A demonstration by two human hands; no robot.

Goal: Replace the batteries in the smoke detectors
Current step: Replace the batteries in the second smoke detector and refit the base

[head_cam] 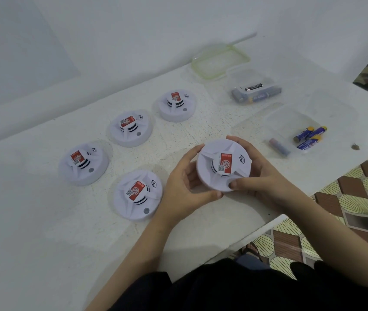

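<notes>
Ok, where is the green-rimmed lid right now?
In the head view, the green-rimmed lid lies on the table, upper right, just behind the clear box of batteries.

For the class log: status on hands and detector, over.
Left hand, right hand both grip one smoke detector. Four other detectors sit on table. Nothing in the way.

Both hands grip one white smoke detector (223,165) by its rim, the left hand (187,182) and right hand (259,173) curled round opposite edges. Four more detectors (137,195) lie on the white table (43,232) to the left. Far right, two clear containers (254,90) hold batteries (311,136) (a lid (220,61) lies beyond them).
</notes>
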